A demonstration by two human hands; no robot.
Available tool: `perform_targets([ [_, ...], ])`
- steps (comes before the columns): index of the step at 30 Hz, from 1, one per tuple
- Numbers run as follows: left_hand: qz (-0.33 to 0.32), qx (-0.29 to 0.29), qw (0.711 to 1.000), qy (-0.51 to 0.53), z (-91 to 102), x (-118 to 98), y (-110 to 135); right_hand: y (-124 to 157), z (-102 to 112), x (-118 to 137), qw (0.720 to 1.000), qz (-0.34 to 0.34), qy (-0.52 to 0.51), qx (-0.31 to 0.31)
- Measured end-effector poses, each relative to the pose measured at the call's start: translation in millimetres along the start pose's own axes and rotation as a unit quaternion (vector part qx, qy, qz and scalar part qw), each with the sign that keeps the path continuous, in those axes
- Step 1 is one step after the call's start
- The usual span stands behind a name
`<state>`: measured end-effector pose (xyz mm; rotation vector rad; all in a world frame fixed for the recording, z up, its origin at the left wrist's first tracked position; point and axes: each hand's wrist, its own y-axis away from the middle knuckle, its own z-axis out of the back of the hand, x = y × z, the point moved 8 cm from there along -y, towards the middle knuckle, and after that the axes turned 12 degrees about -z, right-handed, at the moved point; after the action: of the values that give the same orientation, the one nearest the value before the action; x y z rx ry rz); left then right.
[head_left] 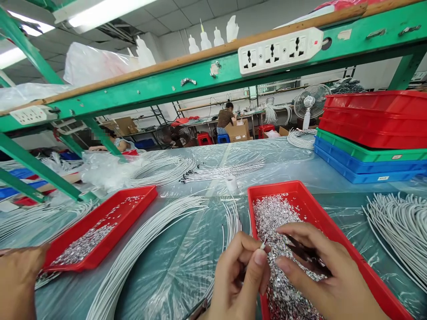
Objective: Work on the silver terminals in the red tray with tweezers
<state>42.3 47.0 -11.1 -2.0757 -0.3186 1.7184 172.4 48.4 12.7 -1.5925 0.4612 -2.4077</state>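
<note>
Lower left corner: another person's hand (16, 280) is seen beside a red tray (148, 192).
Lower centre, left hand (238, 275): thumb and forefinger are pinched together on a white wire (263, 243), just behind its tip.
Wire, handling: judged light, thin, limp and smooth-coated; best gripped close to the end.
Lower right, right hand (330, 275): closed round dark tweezers (298, 248) over a second red tray (300, 187) of tiny metal pieces (273, 213), likely easily scattered.
</note>
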Motion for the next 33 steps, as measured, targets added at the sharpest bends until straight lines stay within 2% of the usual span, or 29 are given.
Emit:
perform_targets([
  [3, 0.013, 0.009, 1.0, -0.014, -1.6, 1, 1, 4, 6, 3, 0.999, 0.02, -0.023, -0.038],
  [6, 0.018, 0.016, 0.999, -0.036, -2.2, 2, 2, 8, 7, 14, 0.996, 0.078, -0.028, -0.041],
  [8, 0.017, 0.017, 0.998, -0.06, -1.9, 3, 2, 10, 8, 16, 0.994, 0.092, -0.019, -0.053],
  [16, -0.027, 0.035, 0.984, -0.174, 1.8, 7, 6, 12, 6, 13, 0.993, 0.099, 0.011, -0.065],
  [24, -0.064, 0.038, 0.98, -0.185, 4.1, 5, 5, 12, 6, 14, 0.993, 0.101, 0.021, -0.059],
  [29, -0.095, 0.059, 0.968, -0.222, 1.9, -1, 4, 11, 4, 14, 0.993, 0.104, 0.024, -0.054],
  [33, -0.081, 0.051, 0.962, -0.255, 4.7, 1, 6, 11, 4, 14, 0.993, 0.104, 0.026, -0.046],
])
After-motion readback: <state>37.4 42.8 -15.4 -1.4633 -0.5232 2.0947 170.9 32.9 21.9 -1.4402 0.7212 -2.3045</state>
